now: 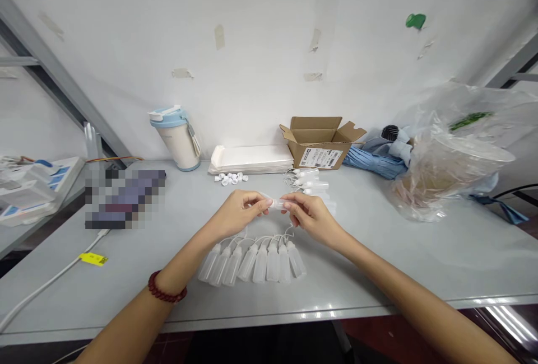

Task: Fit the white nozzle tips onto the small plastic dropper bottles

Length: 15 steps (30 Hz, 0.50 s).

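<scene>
Two hands meet above the middle of the grey tabletop [378, 263], pinching one small clear bottle [277, 203] between them. The left hand [239, 213] has its grip closed on the bottle's left end with thumb and fingertips; the right hand [309, 215] has its grip closed on the right end in the same way, so the bottle lies roughly level, lifted off the surface. A red bead bracelet [165, 291] circles the left wrist. Just below the hands, a row of eight bottles [254, 263] lies side by side on the tabletop, tips pointing away from the person, thin tethered caps curling near their necks. Behind the right hand, a few more bottles [311, 180] lie in a loose pile. Farther back sit a cluster of white caps [230, 178], a stack of white sheets [252, 158], an open cardboard box [321, 143] and a blue-lidded cup [176, 137]. A bulging clear plastic bag [449, 157] stands at the right, with blue cloth [374, 159] beside it. A white cable [50, 283] with a yellow tag [93, 259] runs along the left.
</scene>
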### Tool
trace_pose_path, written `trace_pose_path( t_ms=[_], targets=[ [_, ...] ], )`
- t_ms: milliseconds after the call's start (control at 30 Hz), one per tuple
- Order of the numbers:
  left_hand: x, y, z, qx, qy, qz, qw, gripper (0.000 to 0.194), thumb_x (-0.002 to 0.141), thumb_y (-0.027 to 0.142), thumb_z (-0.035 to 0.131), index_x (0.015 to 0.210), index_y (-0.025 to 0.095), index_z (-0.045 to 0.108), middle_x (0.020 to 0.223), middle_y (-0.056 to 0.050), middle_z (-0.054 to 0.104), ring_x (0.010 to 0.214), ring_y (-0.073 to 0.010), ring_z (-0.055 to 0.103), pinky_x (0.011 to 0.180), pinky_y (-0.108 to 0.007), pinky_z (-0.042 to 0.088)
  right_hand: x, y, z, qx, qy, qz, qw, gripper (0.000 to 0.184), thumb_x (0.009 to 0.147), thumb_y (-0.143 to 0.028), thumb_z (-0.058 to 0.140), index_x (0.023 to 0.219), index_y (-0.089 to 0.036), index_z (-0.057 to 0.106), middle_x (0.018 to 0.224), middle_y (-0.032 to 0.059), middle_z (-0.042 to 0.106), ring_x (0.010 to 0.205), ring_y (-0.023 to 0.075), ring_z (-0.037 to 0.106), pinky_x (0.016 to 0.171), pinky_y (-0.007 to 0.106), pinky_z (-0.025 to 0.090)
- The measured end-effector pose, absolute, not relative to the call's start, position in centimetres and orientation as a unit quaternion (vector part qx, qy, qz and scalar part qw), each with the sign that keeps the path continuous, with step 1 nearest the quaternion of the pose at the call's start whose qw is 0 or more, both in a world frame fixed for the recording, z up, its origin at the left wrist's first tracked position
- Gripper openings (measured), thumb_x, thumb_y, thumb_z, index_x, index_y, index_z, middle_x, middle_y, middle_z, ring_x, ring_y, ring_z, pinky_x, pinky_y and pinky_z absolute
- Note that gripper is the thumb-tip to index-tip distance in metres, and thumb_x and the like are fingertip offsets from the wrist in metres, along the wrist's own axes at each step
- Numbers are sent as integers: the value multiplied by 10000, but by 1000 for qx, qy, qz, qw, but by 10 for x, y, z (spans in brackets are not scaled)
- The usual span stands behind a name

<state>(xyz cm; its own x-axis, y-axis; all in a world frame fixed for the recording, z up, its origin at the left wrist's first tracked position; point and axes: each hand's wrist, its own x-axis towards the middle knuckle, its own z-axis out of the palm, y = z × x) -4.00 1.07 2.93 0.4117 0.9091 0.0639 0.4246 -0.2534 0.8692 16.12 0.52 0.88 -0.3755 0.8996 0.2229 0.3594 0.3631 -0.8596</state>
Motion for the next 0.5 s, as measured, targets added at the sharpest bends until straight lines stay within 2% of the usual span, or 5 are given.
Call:
trace_pose_path(
  t_ms=[167, 267, 400, 500],
  targets=[
    [-39, 9, 32, 738, 438, 317, 404, 235, 786, 395, 599, 847, 184, 683, 892, -35, 689, 801, -179, 604, 701, -270, 469, 162, 6, 7, -429, -745, 371, 352, 247, 903, -312, 442, 866, -148, 623, 572, -8, 554, 461, 88, 453, 490, 219, 372],
    [-39, 9, 34, 740, 439, 318, 398, 229, 777, 393, 606, 851, 192, 686, 921, -34, 688, 846, -192, 603, 717, -275, 468, 162, 5, 9, -430, -743, 372, 352, 248, 903, -313, 442, 858, -148, 622, 569, -11, 544, 461, 88, 447, 491, 220, 367],
    [-39, 8, 35, 736, 448, 287, 419, 329, 846, 434, 502, 779, 167, 683, 790, -40, 685, 741, -175, 605, 643, -266, 460, 162, 3, 12, -425, -746, 372, 353, 249, 903, -319, 450, 858, -148, 625, 614, 0, 569, 470, 85, 442, 497, 221, 367],
    [-38, 7, 35, 739, 438, 286, 424, 293, 840, 396, 519, 764, 161, 676, 770, -34, 678, 707, -160, 594, 655, -265, 459, 162, 2, 14, -424, -749, 370, 350, 250, 901, -317, 455, 845, -146, 629, 642, 7, 581, 481, 84, 429, 495, 221, 357]
  ],
)
